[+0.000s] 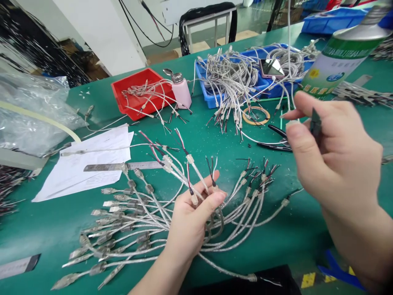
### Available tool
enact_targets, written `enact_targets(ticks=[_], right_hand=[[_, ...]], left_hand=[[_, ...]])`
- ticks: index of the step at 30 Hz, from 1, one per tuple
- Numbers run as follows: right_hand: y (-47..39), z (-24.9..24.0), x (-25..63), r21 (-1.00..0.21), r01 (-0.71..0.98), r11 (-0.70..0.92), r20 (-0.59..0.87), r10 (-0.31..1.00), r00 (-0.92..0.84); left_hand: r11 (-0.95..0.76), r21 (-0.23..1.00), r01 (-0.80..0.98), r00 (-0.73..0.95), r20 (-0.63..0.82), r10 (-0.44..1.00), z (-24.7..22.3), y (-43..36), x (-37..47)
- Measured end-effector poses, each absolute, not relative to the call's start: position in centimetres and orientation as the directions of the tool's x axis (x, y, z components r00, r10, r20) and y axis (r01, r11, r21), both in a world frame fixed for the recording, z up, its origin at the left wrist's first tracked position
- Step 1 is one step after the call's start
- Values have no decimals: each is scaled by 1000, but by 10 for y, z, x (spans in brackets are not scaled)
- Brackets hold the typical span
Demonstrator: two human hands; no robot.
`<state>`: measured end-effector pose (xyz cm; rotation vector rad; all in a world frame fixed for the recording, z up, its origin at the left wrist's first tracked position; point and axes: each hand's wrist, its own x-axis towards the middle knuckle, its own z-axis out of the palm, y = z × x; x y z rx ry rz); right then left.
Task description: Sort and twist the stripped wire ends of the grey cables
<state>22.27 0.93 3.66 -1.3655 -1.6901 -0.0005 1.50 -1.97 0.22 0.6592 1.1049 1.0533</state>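
My left hand (190, 217) is closed around several clear-sheathed cables (198, 172), whose stripped ends with red, white and black wires point up past the fingers. Below and around it lies a spread bundle of the same cables, with USB plugs (106, 213) to the left and bare wire ends (260, 180) to the right. Raised at the right, my right hand (337, 151) is closed with thumb and fingers pinched around a small dark flat piece (315, 123). Its kind I cannot make out. Black-handled pliers (273, 146) lie on the table just behind that hand, partly hidden.
Toward the back are a red tray (123, 92) with cables, a pink pump bottle (181, 92), a blue bin (211, 101) of cables and a tape ring (256, 116). A tall can (334, 65) stands right. Paper (82, 172) and a steel ruler (144, 165) lie left.
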Motion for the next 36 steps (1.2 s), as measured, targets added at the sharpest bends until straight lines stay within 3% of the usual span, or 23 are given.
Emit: enact_targets(ticks=[2, 5, 9, 14, 21, 28, 36], right_hand=[[11, 37, 221, -659, 647, 384, 495, 869, -10], [13, 33, 212, -887, 362, 288, 191, 941, -280], [13, 24, 197, -981, 161, 104, 23, 898, -439], [13, 19, 193, -986, 127, 106, 53, 930, -364], [14, 19, 193, -994, 67, 84, 56, 936, -346], [16, 19, 194, -995, 83, 46, 16, 942, -336], [14, 20, 193, -995, 81, 51, 12, 907, -421]], left_hand=[[381, 839, -388, 94, -375, 922, 3, -20, 17], [400, 818, -414, 136, -379, 915, 3, -21, 19], [443, 798, -408, 198, -396, 896, 2, -23, 20], [425, 821, -380, 132, -407, 904, 6, -24, 22], [451, 799, -397, 229, -390, 892, 8, -23, 18], [478, 775, -414, 208, -431, 878, 11, -25, 17], [451, 775, -442, 246, -379, 892, 9, -23, 15]])
